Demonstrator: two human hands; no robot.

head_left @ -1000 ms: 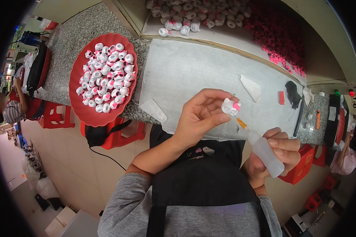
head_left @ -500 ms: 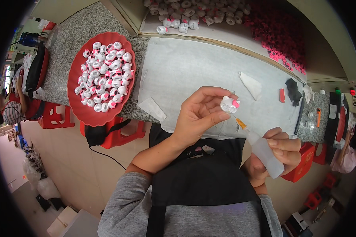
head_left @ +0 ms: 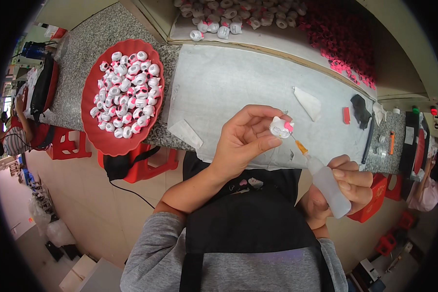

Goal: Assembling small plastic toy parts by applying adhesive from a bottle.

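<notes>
Between the thumb and fingers of my left hand is a small white cat-head figurine with a pink bow on one side. My right hand is wrapped round a translucent squeeze bottle, tilted up toward the left. The bottle's orange needle tip points at the lower right of the cat head. Its thin metal needle ends close to the figurine; whether it touches, I cannot tell. Both hands are above the near edge of the white sheet.
On the left, a red scalloped tray holds many white-and-pink cat heads. The shelf at the back carries more white heads and a pile of pink pieces. Paper scraps, a black cloth and an orange lighter-like stick lie on the right.
The bottle and its needle tip have shifted slightly right, away from the cat head. The cat head has turned a little in my left fingers.
</notes>
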